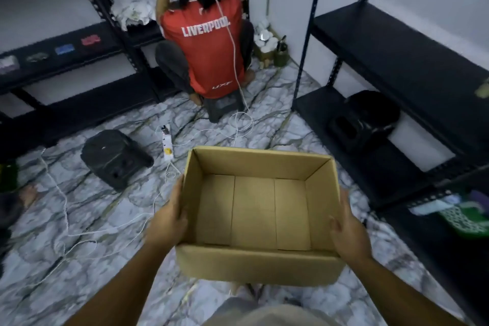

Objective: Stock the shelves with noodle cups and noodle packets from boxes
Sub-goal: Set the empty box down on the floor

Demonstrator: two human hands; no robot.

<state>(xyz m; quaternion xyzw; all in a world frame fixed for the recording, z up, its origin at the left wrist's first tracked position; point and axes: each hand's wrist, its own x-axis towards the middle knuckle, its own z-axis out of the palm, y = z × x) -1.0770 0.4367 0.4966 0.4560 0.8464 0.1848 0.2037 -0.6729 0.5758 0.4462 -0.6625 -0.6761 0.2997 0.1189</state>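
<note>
Cardboard box [259,264] at 6 o'clock, held level above the marble floor [79,219], flaps out of sight, inside bare: no cups or packets in it. Left hand [168,219] grips the 9 o'clock wall, fingers laid along the outside and thumb at the rim. Right hand [350,233] pinches the 3 o'clock wall, thumb over the rim and fingers hidden behind. Black shelves [397,42] stand at 2 o'clock. More racking [66,61] at 10 o'clock carries small coloured items too blurred to name. A seated person [206,55] is at 12. Judged step: handling a spent box. Next likely calls for setting it aside clear of the cable [63,204] and fetching stock.
</note>
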